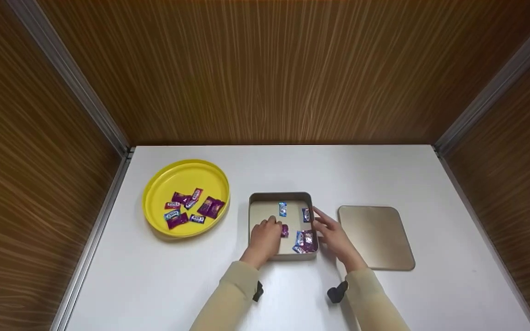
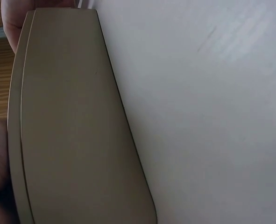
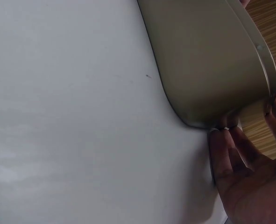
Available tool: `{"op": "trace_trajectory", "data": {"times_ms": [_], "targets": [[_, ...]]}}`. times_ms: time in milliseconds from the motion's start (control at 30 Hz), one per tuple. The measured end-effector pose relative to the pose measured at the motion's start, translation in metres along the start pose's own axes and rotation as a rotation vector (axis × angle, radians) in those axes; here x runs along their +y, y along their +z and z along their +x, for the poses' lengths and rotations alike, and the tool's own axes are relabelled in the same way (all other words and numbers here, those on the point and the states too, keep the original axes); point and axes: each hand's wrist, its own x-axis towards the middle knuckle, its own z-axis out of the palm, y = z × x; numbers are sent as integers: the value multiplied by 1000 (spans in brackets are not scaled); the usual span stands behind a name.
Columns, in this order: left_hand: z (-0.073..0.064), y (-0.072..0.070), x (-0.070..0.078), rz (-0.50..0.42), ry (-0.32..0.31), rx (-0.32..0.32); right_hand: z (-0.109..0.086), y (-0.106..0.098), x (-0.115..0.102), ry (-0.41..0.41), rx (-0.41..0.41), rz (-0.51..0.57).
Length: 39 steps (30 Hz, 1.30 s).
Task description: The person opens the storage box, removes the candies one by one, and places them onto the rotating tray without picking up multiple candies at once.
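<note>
A metal tin [image 1: 258, 255] with several small wrapped candies inside stands in the middle of the white table. Bent over inside it is my left hand [image 1: 265, 239], its fingers beside a purple wrapped candy [image 1: 285, 231]; the hand partly hides its fingertips, so a grip cannot be made out. My right hand [image 1: 336, 239] touches the tin's right outer wall with extended fingers, also seen in the right wrist view. A blue candy [image 1: 283, 209] lies near the tin's far wall, a dark blue candy [image 1: 306, 215] by the right wall, and blue and purple candies [image 1: 305, 241] cluster at the near right corner.
On the left, a round yellow tray [image 1: 154, 184] bears several purple, red and blue wrapped candies. A flat metal lid [image 1: 377, 236] lies right of the tin, beside my right forearm. Wood-grain panels [image 1: 265, 73] enclose the table at the back and sides.
</note>
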Motion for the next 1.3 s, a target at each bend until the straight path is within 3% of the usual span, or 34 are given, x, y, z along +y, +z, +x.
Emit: {"op": "trace_trajectory", "data": {"times_ms": [433,633,867,1100,1300], "targets": [[1,-2,-8,-28,-13,-49,-1,-1,-5,17,-12,10],[-1,-2,-9,-5,8,-18,-2,-1,-10,19,-39,23],[-3,-4,-9,7,15,29,-5,2,-4,-30,15,-4],[-4,-12,-10,-59,10,46,-9,2,-1,-50,40,-46],[-7,-23,-13,-165,0,92,-14,-2,0,-38,7,5]]}}
